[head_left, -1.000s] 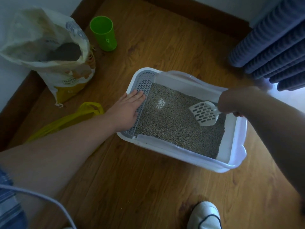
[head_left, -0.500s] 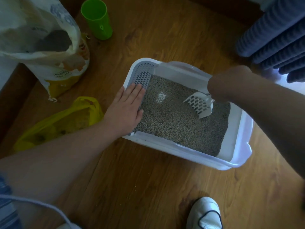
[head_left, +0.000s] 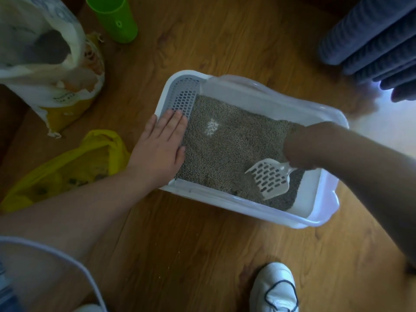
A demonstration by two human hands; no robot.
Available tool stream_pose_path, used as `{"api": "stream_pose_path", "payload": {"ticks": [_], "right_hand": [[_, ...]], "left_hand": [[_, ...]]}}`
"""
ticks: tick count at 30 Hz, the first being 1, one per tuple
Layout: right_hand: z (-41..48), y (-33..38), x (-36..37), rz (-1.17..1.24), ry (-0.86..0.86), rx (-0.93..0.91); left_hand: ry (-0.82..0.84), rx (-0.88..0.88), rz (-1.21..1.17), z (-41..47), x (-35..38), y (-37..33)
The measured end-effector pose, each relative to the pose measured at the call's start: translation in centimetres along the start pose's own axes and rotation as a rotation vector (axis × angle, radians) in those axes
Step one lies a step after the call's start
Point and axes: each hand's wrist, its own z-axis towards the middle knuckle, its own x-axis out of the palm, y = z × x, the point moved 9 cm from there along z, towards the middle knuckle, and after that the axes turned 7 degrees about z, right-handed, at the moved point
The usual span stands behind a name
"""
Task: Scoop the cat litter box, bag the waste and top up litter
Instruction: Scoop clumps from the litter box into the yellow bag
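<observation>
A white litter box (head_left: 252, 208) full of grey litter (head_left: 227, 152) lies on the wooden floor. My left hand (head_left: 159, 145) presses flat, fingers straight, on its left rim beside the grey grate (head_left: 183, 95). My right hand (head_left: 299, 149) grips the handle of a white slotted scoop (head_left: 269, 180), whose blade digs into the litter near the front wall. A small white patch (head_left: 211, 128) shows in the litter. A yellow waste bag (head_left: 74, 167) lies open to the left. An open litter sack (head_left: 49, 55) stands at the top left.
A green cup (head_left: 114, 18) stands on the floor behind the box. Dark blue pleated fabric (head_left: 373, 39) hangs at the top right. A white shoe (head_left: 275, 289) is near the bottom edge. A grey cable (head_left: 67, 260) crosses the lower left.
My right hand has carried the scoop from the back middle of the box toward the front wall and pushed it into the litter. My left hand stays on the rim.
</observation>
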Motion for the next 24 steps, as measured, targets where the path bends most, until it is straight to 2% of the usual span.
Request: {"api": "stream_pose_path", "payload": {"ticks": [6,12,18,24], "right_hand": [[0.5,1.0,2.9,0.060,0.025,-0.056],[1.5,0.3,4.8,0.286,0.132,-0.087],[1.4,1.1,5.2,0.229,0.146,-0.124],[1.2,1.1,5.7,0.484,0.134,-0.167]], "left_hand": [[-0.006,-0.005,0.007,0.0,-0.2,0.0],[-0.012,-0.003,0.004,0.0,-0.1,-0.1],[-0.017,-0.006,-0.002,0.0,-0.2,0.0],[-0.002,-0.003,-0.003,0.0,-0.1,0.0]]}}
